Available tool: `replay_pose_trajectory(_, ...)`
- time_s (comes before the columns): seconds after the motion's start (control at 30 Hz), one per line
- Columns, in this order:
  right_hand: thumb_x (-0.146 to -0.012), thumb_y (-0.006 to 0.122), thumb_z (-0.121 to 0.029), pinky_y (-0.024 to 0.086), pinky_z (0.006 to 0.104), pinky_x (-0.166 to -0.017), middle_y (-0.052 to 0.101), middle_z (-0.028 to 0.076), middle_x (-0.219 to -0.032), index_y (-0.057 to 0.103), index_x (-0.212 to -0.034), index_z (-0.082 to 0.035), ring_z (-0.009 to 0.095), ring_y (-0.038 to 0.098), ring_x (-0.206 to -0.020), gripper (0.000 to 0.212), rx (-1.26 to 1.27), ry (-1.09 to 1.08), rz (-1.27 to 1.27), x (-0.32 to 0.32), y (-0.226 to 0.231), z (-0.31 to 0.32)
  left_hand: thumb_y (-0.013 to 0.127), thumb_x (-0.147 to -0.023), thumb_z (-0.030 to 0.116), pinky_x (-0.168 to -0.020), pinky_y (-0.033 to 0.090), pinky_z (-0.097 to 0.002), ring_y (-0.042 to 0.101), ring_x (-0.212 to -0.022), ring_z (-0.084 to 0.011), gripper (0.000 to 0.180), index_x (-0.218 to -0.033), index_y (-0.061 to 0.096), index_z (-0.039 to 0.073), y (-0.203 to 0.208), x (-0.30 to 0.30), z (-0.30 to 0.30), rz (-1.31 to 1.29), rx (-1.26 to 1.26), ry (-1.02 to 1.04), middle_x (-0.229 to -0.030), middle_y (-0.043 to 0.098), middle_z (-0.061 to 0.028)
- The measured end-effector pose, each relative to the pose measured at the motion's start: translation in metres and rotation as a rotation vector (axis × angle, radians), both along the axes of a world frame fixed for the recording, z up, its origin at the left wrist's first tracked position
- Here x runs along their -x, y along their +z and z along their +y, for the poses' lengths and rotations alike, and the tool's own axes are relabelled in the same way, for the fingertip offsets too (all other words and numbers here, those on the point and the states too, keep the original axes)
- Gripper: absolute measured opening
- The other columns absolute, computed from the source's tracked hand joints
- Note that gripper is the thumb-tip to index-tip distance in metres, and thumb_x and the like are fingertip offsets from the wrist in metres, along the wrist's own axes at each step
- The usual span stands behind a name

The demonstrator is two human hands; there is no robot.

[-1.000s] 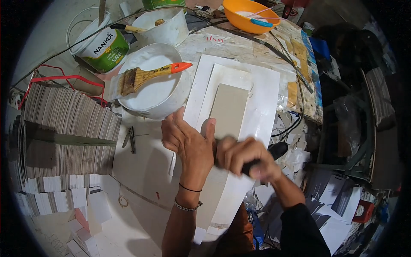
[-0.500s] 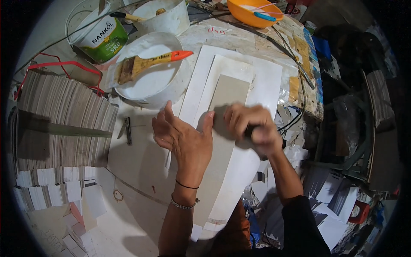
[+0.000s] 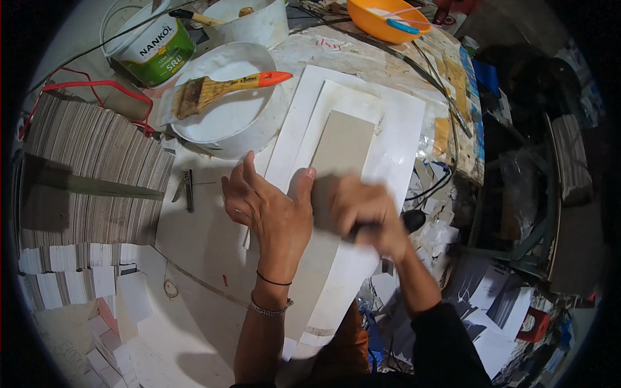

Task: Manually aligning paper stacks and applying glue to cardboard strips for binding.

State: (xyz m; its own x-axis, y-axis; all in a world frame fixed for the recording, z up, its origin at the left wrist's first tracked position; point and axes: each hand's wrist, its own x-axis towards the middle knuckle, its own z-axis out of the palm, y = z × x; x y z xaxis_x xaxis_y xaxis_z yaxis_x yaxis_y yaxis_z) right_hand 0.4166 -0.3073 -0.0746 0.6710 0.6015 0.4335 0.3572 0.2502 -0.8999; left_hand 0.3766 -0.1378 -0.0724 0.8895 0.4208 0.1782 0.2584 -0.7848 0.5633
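Head camera looks steeply down, close over the cluttered worktable [image 3: 213, 252].

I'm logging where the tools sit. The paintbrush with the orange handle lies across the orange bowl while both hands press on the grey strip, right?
Not quite. The head view shows the paintbrush lying across the white bowl, not the orange bowl at the far edge. The rest holds: the left hand and right hand press on the grey strip.

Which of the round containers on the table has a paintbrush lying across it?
The shallow white tub, nearest the left hand; an orange-handled brush rests across its rim.
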Motion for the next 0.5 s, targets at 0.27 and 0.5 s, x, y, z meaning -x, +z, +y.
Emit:
replay_pose_trajectory(0.27,-0.081,0.061,-0.055,0.043,0.041,-0.08,0.06,0.011,-0.067,0.058,-0.061,-0.005,0.029,0.054,-0.071,0.054,-0.115,0.041,0.149,-0.021,0.009,-0.003,0.077,-0.09,0.049,-0.111,0.019,-0.0671,0.017,-0.143,-0.0545,0.097,-0.153,0.023,-0.002,0.0,0.003,-0.005,-0.024,-0.028,0.003,-0.152,0.028,-0.0251)
replay_pose_trajectory(0.5,-0.08,0.06,-0.044,0.04,0.0431,-0.084,0.059,0.009,-0.07,0.056,-0.066,-0.005,0.031,0.055,-0.074,0.042,-0.131,0.351,-0.068,0.044,0.022,0.009,0.078,-0.087,0.05,-0.113,0.017,-0.0679,0.016,-0.144,-0.0546,0.096,-0.151,0.027,-0.001,-0.003,0.005,-0.006,-0.046,-0.046,0.041,-0.15,0.03,-0.0234)
